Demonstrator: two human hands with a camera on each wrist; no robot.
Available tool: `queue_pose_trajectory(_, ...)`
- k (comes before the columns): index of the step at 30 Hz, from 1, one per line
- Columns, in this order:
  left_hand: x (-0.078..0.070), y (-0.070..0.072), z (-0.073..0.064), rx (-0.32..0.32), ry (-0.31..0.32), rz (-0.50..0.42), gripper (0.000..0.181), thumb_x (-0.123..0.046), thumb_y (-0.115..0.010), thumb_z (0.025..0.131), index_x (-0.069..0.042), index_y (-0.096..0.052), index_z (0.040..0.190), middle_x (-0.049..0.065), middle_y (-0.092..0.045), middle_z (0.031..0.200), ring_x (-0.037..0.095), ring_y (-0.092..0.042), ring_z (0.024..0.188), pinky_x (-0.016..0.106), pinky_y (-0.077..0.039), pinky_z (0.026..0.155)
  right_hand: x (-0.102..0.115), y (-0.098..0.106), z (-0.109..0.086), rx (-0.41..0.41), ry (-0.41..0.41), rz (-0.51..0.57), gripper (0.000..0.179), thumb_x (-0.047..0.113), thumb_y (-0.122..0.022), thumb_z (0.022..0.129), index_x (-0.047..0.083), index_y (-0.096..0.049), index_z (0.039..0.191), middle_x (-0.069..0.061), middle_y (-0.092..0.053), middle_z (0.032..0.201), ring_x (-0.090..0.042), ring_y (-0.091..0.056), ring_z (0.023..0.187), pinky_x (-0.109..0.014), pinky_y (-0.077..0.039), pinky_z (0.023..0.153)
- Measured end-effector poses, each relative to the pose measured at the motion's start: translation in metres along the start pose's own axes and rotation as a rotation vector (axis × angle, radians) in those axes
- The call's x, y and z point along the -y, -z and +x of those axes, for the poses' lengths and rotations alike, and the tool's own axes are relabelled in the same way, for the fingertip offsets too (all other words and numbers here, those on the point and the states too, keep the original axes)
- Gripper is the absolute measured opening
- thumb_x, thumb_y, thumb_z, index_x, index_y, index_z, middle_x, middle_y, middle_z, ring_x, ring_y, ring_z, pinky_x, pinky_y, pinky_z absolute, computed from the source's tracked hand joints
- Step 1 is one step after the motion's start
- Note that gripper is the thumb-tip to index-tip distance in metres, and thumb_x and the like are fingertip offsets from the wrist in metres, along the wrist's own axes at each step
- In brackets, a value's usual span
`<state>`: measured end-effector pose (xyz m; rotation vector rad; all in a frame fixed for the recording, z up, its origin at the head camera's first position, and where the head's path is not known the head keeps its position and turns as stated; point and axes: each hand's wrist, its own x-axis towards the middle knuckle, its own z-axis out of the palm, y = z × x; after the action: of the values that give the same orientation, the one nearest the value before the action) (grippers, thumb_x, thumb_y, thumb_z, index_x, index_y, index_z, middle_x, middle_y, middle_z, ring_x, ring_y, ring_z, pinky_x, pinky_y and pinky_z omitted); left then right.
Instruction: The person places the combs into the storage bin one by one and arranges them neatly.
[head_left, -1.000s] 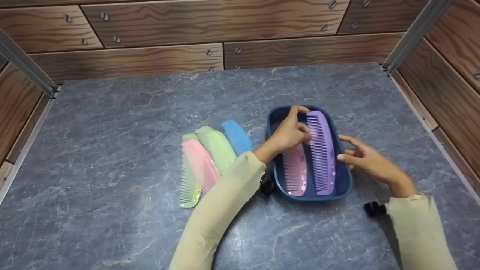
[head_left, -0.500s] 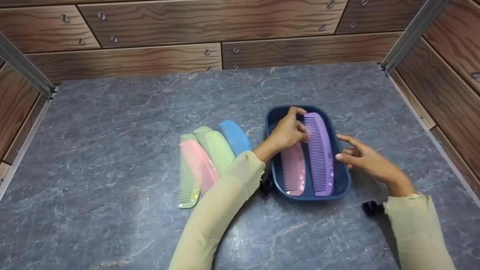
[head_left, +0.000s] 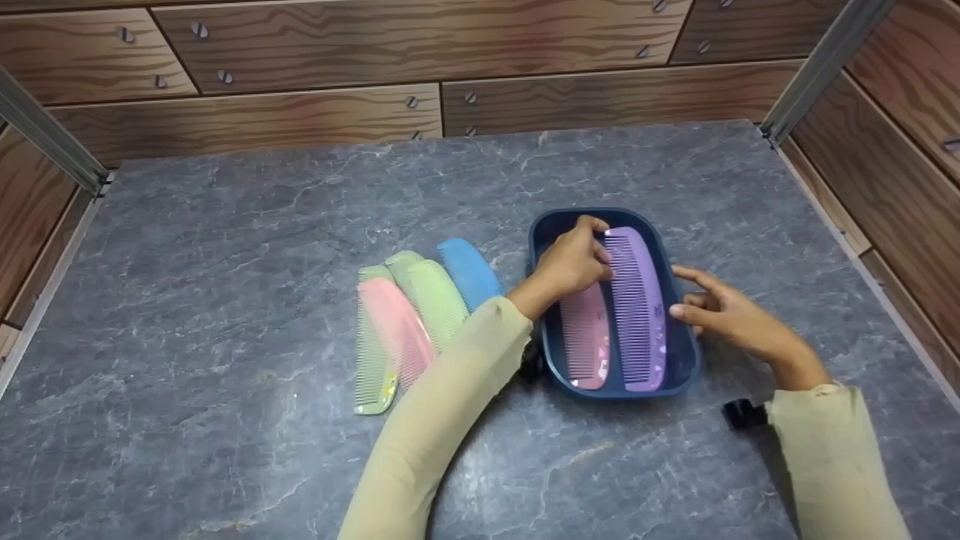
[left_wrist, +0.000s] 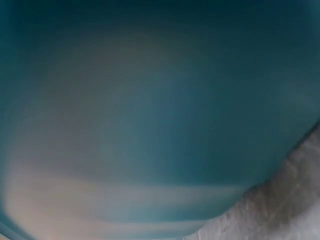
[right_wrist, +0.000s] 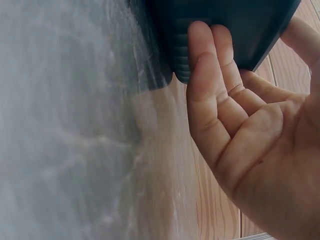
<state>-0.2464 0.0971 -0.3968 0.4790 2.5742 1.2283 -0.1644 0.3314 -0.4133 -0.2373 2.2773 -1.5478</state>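
Here the purple comb [head_left: 637, 311] lies against the left grip [head_left: 570, 261]; whether pinched is unclear.

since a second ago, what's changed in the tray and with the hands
The far end of the purple comb has settled slightly lower in the tray; the left hand has eased slightly leftward, release unclear. The right hand stays at the tray's side, other combs unmoved.

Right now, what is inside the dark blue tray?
A pink comb and a purple comb are side by side in the dark blue tray. The left hand covers the pink comb's upper end and part of the floor, so anything there cannot be seen.
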Motion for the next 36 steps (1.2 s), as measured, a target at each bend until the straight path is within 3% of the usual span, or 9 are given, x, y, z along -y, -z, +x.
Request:
queue_pose_trajectory(11, -0.001, 0.0, 0.002, 0.013, -0.021, 0.062, 0.066, -0.016, -0.08, 0.076, -0.021, -0.052, 0.135, -0.007, -0.067, 0.12, 0.011, -0.06, 0.113, 0.025, -0.047, 0.093, 0.002, -0.001, 0.0, -0.026, -0.032, -0.089, 0.066, 0.018, -0.055, 0.098, 0.0, -0.02, 0.151, -0.002, -0.058, 0.107, -0.006, -0.061, 0.085, -0.026, -0.053, 0.072)
queue_pose_trajectory(23, -0.003, 0.014, -0.006, 0.02, -0.125, -0.188, 0.065, -0.009, -0.08, 0.077, -0.014, -0.052, 0.135, 0.008, -0.066, 0.12, 0.023, -0.06, 0.113, 0.024, -0.047, 0.089, 0.0, -0.001, 0.0, -0.039, -0.046, -0.146, 0.065, 0.021, -0.054, 0.098, 0.004, -0.022, 0.152, -0.016, -0.051, 0.118, -0.005, -0.058, 0.09, -0.025, -0.052, 0.074)
queue_pose_trajectory(29, -0.001, 0.029, -0.012, 0.029, -0.142, -0.287, 0.064, -0.008, -0.077, 0.08, -0.012, -0.049, 0.137, 0.009, -0.063, 0.121, 0.024, -0.058, 0.116, 0.02, -0.047, 0.089, -0.001, 0.0, 0.0, -0.044, -0.017, -0.156, 0.063, 0.018, -0.055, 0.098, 0.003, -0.023, 0.151, -0.01, -0.05, 0.117, -0.004, -0.057, 0.091, -0.024, -0.051, 0.073)
queue_pose_trajectory(36, 0.003, 0.043, -0.015, 0.031, -0.147, -0.353, 0.064, -0.005, -0.077, 0.079, -0.012, -0.049, 0.136, 0.015, -0.06, 0.124, 0.03, -0.056, 0.117, 0.027, -0.05, 0.083, -0.001, -0.001, 0.0, -0.056, -0.003, -0.18, 0.062, 0.018, -0.055, 0.098, 0.003, -0.025, 0.15, -0.01, -0.051, 0.116, -0.003, -0.058, 0.091, -0.024, -0.051, 0.073)
